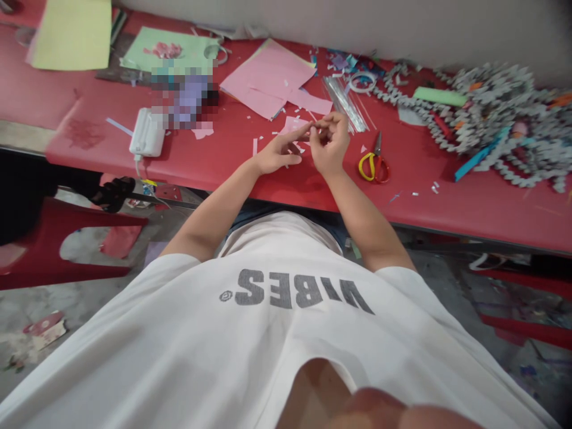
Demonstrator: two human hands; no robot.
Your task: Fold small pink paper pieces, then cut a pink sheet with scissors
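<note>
My left hand is over the front of the red table, thumb apart and fingers stretched toward my right hand. The fingertips of both hands meet. My right thumb and fingers are pinched together beside the left fingertips; anything between them is too small to make out. Beneath and behind the hands lie a small pink paper piece and paper scraps. Scissors with one yellow and one red handle lie right of my right hand. Just behind it is a bundle of thin clear-wrapped sticks.
Pink paper sheets lie at the back, with a tape roll to their right. Grey folded garlands pile up at right. At left are a white corded device, a green sheet and a red chair.
</note>
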